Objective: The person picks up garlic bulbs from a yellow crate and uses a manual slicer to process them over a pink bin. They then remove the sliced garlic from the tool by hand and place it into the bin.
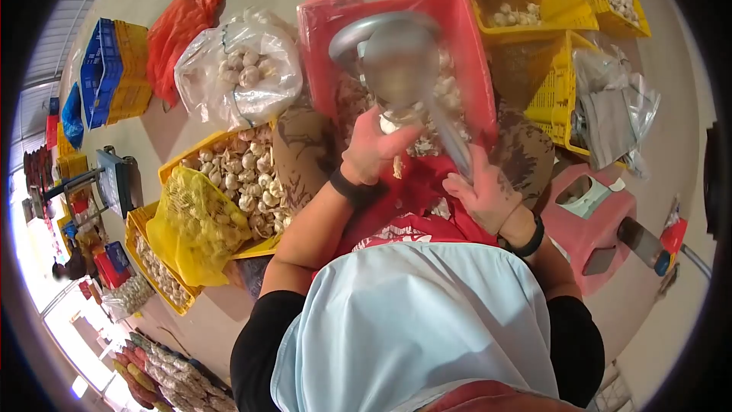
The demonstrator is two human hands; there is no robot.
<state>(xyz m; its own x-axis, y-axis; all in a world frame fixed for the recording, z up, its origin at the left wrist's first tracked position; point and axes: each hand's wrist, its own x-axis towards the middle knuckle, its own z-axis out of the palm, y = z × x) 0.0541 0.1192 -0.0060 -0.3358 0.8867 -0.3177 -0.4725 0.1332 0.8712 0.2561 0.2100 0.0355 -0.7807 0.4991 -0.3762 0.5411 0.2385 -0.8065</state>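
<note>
My right hand (488, 191) is closed round the lower end of a long grey handle (450, 133). The handle runs up towards a curved grey shape (366, 28); blur hides what kind of tool it is. My left hand (374, 145) has its thumb and fingers round a whitish garlic bulb (390, 122), partly hidden by the hand and the blur. A small pale bit of garlic (398, 168) shows just below that hand. Both hands are over the near end of a red crate (482, 84) between my knees, with garlic (450, 95) inside.
To the left, a yellow crate (175, 168) of garlic bulbs holds a yellow mesh bag (194, 217). Beyond it stand a clear plastic bag (236, 91) of garlic and a red sack (183, 38). Yellow crates (534, 23) stand at upper right; a pink stool (583, 248) is at my right.
</note>
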